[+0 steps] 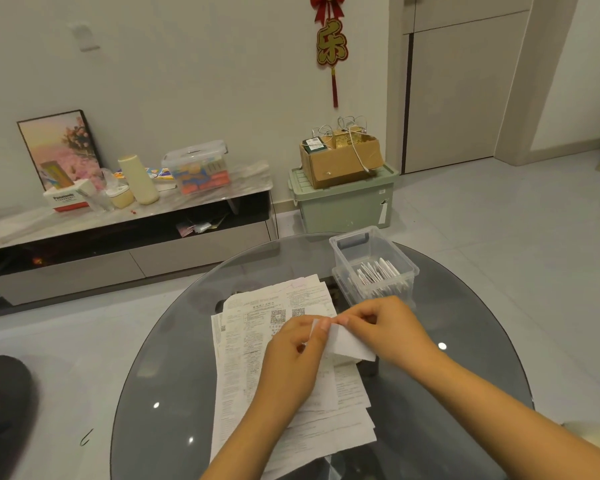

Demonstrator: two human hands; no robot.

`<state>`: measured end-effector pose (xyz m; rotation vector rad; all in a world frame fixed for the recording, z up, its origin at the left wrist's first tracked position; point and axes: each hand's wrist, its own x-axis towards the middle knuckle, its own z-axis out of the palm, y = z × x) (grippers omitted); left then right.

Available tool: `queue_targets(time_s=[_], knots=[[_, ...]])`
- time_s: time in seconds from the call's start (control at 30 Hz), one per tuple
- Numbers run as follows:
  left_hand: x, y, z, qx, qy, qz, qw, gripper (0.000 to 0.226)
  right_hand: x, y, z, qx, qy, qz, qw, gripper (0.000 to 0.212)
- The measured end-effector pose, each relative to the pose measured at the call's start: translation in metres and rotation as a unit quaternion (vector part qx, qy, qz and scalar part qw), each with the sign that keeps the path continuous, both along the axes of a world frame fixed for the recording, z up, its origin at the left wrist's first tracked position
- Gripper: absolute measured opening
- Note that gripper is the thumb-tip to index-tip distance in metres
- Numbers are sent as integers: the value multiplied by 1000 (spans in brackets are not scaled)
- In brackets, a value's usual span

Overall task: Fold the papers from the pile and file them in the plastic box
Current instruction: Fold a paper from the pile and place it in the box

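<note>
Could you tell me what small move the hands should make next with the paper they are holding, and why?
Probably press the crease flat: both the left hand and right hand pinch a partly folded paper above the pile, and the box already holds folded slips.

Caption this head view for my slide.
Both hands fold a paper above the pile, beside the plastic box.

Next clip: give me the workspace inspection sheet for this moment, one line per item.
Surface: round dark glass table, reflections on it.
Job's things: paper pile spread mid-table; clear plastic box at the far right, folded papers standing inside; one folded sheet held above the pile.
Clutter: nothing seen on the table.
Grips: left hand and right hand both pinch the sheet.
Cables: white cords in the cardboard box.
Surroundings: low cabinet, green bin.
</note>
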<state>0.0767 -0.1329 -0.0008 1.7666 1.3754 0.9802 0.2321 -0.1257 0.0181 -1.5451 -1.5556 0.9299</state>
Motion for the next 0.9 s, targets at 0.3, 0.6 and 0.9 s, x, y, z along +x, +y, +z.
queue_targets(time_s=[0.3,0.6,0.9], knots=[[26,3,16,-1,-8,-6,1000,41,13,2,7,-65,130,-12,989,22],[35,29,24,1,-38,30,999,32,18,11,21,-53,210,-29,976,19],[50,62,43,-23,-127,-9,992,28,36,29,29,47,106,-100,988,10]])
